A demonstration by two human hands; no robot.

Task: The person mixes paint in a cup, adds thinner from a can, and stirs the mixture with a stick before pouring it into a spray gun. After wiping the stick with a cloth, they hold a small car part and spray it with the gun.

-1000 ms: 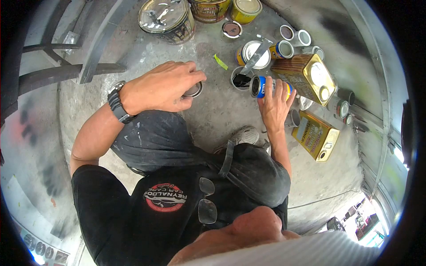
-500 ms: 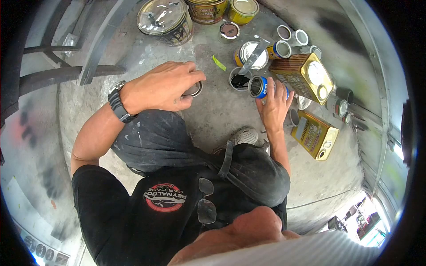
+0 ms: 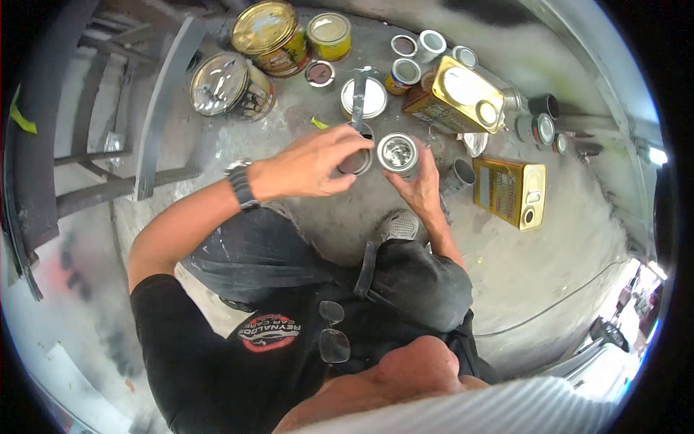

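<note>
My right hand (image 3: 421, 182) grips a small open metal can (image 3: 397, 153) from its right side; its mouth faces up and shows a shiny silvery inside. My left hand (image 3: 307, 163), with a dark watch on the wrist, holds a round dark lid (image 3: 353, 163) between thumb and fingers, just left of the can. Partly hidden behind my left fingers stands another open can (image 3: 368, 132). A flat metal strip (image 3: 358, 98) reaches from there across a white-topped can (image 3: 373, 96).
Large paint tins (image 3: 265, 29) stand at the upper left. A rectangular gold tin (image 3: 466, 94) and a yellow one (image 3: 499, 189) are on the right, beside an empty grey cup (image 3: 461, 174). A wooden frame (image 3: 163, 108) stands at the left.
The can in my right hand has moved left and turned mouth-up. My left hand has moved right with the lid, close to the can. The view has shifted.
</note>
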